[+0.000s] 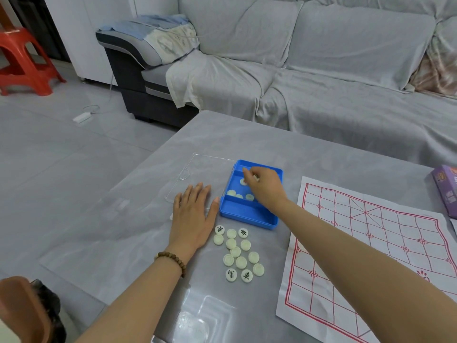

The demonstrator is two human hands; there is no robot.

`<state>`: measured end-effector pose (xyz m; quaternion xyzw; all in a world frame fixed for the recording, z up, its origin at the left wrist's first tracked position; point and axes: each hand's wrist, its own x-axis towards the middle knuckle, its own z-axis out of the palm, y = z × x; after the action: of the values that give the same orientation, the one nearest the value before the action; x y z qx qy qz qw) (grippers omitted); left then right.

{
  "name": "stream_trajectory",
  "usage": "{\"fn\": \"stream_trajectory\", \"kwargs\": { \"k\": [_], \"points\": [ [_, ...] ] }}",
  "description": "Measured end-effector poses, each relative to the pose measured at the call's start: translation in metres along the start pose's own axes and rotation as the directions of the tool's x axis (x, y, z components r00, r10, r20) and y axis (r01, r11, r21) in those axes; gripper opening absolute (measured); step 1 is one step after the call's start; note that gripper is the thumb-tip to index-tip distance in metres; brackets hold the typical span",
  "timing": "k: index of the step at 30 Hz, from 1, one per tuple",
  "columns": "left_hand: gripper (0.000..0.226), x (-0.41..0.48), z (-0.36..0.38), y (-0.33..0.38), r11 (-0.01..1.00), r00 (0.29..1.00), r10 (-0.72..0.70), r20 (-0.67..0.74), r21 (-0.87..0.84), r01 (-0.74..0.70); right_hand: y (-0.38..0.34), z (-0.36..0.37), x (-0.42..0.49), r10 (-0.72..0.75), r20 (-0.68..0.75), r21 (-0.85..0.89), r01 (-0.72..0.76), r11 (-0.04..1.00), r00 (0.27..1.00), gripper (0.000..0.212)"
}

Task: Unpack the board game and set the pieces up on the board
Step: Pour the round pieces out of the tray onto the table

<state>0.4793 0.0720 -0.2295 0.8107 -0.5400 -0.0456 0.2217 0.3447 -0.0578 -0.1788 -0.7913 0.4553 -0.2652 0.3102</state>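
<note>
A blue plastic box (247,215) stands open on the grey table, with a few cream round game pieces (232,193) inside. My right hand (265,186) reaches into the box, fingers pinched on cream pieces near its far end. My left hand (193,214) lies flat and open on the table, thumb touching the box's left wall. Several cream pieces (238,253) lie in a loose group in front of the box, some showing black characters. The paper board (371,243) with a red grid lies spread at the right.
The box's clear lid (197,169) lies on the table behind my left hand. A purple carton (445,189) sits at the table's right edge. A grey covered sofa (321,70) runs behind the table, and a red stool (22,60) stands far left.
</note>
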Motion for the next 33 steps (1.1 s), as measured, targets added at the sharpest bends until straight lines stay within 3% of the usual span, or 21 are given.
{"fn": "stream_trajectory", "kwargs": {
  "k": [4, 8, 10, 18, 22, 27, 30, 33],
  "points": [
    [0.052, -0.002, -0.006, 0.003, 0.971, 0.995, 0.004, -0.099, -0.236, -0.027, -0.031, 0.002, -0.024, -0.055, -0.022, 0.12, 0.057, 0.991, 0.998, 0.044],
    [0.051, -0.019, -0.022, -0.007, 0.8, 0.956, -0.167, -0.242, -0.6, -0.012, -0.051, 0.034, -0.086, -0.159, 0.123, 0.012, 0.159, 0.987, 0.98, 0.037],
    [0.044, -0.037, -0.03, -0.016, 0.751, 0.934, -0.265, -0.238, -0.659, 0.046, -0.056, 0.05, -0.109, -0.217, 0.187, -0.071, 0.233, 0.97, 0.958, 0.034],
    [0.044, -0.095, -0.047, -0.038, 0.838, 0.958, -0.251, -0.137, -0.527, 0.144, -0.065, 0.088, -0.131, -0.344, 0.274, -0.308, 0.42, 0.853, 0.898, 0.03],
    [0.047, -0.098, -0.046, -0.033, 0.904, 0.981, -0.181, -0.072, -0.405, 0.137, -0.056, 0.083, -0.124, -0.352, 0.224, -0.218, 0.399, 0.891, 0.909, 0.023],
    [0.05, -0.103, -0.043, -0.029, 0.96, 0.998, -0.003, 0.066, -0.279, 0.022, -0.055, 0.047, -0.124, -0.229, 0.153, 0.116, 0.213, 0.97, 0.961, 0.015],
    [0.06, -0.106, -0.039, -0.025, 0.981, 0.981, 0.132, 0.139, -0.159, -0.109, -0.039, 0.024, -0.125, -0.157, 0.075, 0.132, 0.146, 0.98, 0.985, 0.014],
    [0.052, -0.102, -0.036, -0.018, 0.992, 0.975, 0.119, 0.188, -0.071, -0.108, -0.02, 0.01, -0.127, -0.101, 0.049, 0.093, 0.096, 0.991, 0.994, 0.017]
  ]
}}
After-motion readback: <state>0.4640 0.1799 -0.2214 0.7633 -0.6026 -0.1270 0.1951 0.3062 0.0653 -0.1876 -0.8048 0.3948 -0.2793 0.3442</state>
